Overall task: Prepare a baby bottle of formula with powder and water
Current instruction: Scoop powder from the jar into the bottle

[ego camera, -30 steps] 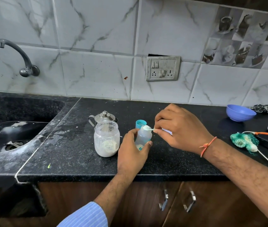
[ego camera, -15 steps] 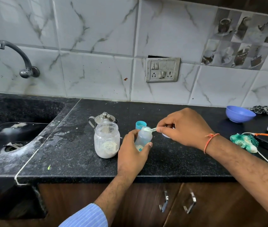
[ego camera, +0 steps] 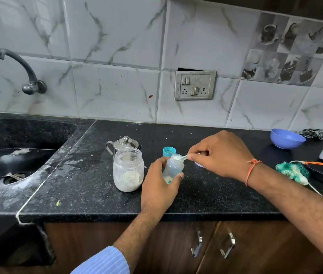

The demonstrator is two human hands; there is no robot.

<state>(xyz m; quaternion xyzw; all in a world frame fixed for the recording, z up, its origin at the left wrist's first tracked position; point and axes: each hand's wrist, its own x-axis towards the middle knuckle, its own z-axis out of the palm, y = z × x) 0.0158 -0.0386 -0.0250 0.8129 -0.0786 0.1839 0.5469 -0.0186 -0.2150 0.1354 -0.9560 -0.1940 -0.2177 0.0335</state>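
Here, at the centre of the frame, the left hand (ego camera: 159, 181) wraps its fingers round a small baby bottle (ego camera: 173, 168) standing on the black counter (ego camera: 206, 196); the right hand (ego camera: 219, 154) pinches a tiny scoop (ego camera: 183, 157) whose bowl sits at the bottle's open mouth; just left stands an open powder jar (ego camera: 128, 170), a blue cap (ego camera: 169, 151) behind the bottle
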